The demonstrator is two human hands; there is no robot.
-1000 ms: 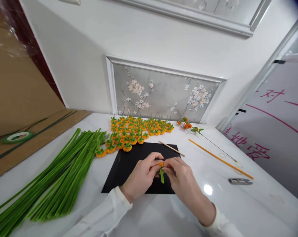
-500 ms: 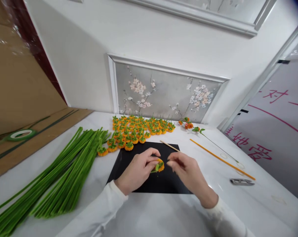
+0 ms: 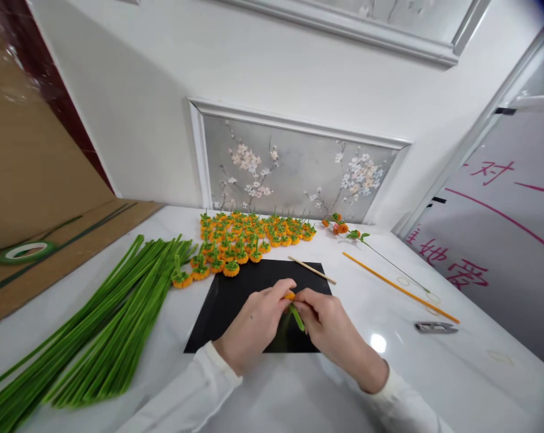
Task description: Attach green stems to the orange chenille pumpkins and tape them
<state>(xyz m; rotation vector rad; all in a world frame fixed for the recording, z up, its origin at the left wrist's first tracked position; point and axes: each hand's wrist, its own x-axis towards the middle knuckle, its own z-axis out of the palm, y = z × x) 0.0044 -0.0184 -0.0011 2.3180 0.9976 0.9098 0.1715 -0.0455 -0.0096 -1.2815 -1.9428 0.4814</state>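
Over a black mat [image 3: 235, 294], my left hand [image 3: 260, 319] pinches a small orange flower [image 3: 290, 296], mostly hidden by the fingers. My right hand [image 3: 332, 328] meets it from the other side, its thumb and fingertips closed on the flower's green fuzzy stem piece [image 3: 297, 317], which points down toward me. Both hands' fingertips nearly touch. Behind the mat stand several rows of orange flowers [image 3: 231, 269] with green tops. A thin wooden stick [image 3: 312, 270] lies across the mat's back right edge.
Green fuzzy stems [image 3: 113, 325] lie in a big bundle at the left. Green tape [image 3: 26, 252] rests on cardboard [image 3: 68, 240] beyond them. On the right are an orange fuzzy stem [image 3: 400, 287], metal snips [image 3: 435, 328] and a finished flower sprig [image 3: 353, 234].
My right hand has moved left to meet the flower and closed on its green part. The flower is turned, with the green part now pointing down. The view has shifted slightly.
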